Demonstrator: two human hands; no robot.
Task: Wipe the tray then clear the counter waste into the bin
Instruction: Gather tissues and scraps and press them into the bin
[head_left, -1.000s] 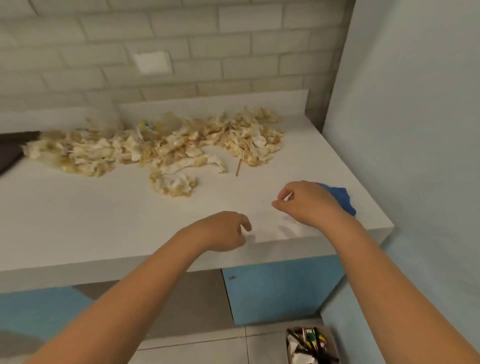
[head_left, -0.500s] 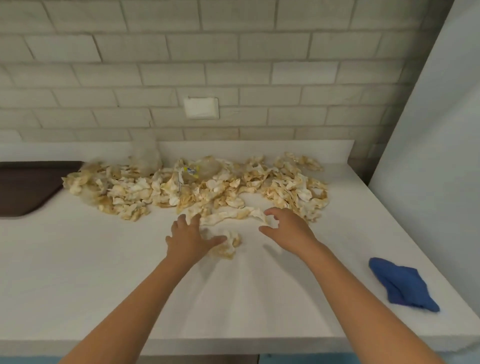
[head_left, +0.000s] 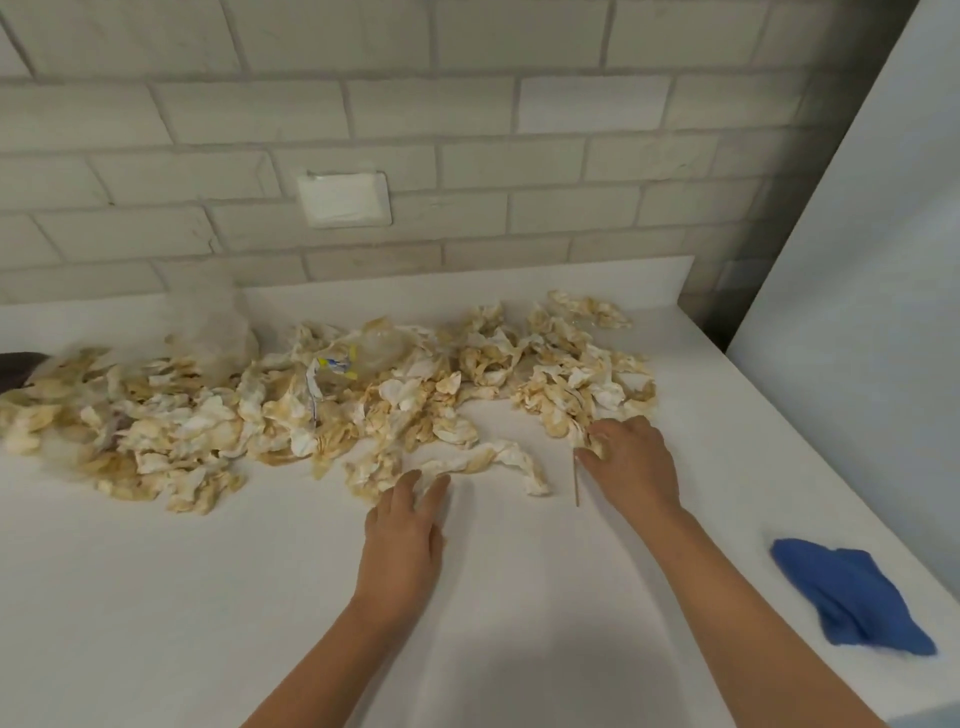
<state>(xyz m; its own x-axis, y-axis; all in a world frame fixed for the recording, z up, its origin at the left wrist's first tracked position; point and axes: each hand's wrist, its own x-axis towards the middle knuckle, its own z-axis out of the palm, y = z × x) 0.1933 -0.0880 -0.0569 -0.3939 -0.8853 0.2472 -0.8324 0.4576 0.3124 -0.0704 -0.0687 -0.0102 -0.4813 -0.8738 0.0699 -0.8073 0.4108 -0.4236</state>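
Note:
A long heap of stained, crumpled paper waste (head_left: 322, 415) lies across the back of the white counter (head_left: 156, 597). My left hand (head_left: 402, 535) lies flat with straight fingers, its fingertips touching the nearest scraps. At the right end of the heap, my right hand (head_left: 631, 460) has its fingers curled into the scraps there. A thin wooden stick (head_left: 575, 480) lies just left of my right hand. The dark brown tray (head_left: 18, 366) shows only as a sliver at the far left. The bin is out of view.
A crumpled blue cloth (head_left: 852, 597) lies on the counter near its right edge. A clear plastic wrapper (head_left: 358, 358) with a yellow-blue label sits in the heap. Behind is a brick wall with a white socket plate (head_left: 344, 199); a pale panel (head_left: 857, 312) closes the right side.
Both hands reached forward from the counter's front edge to the waste heap. The blue cloth, close by the right hand a second ago, now lies apart from it. The view tilted up off the floor.

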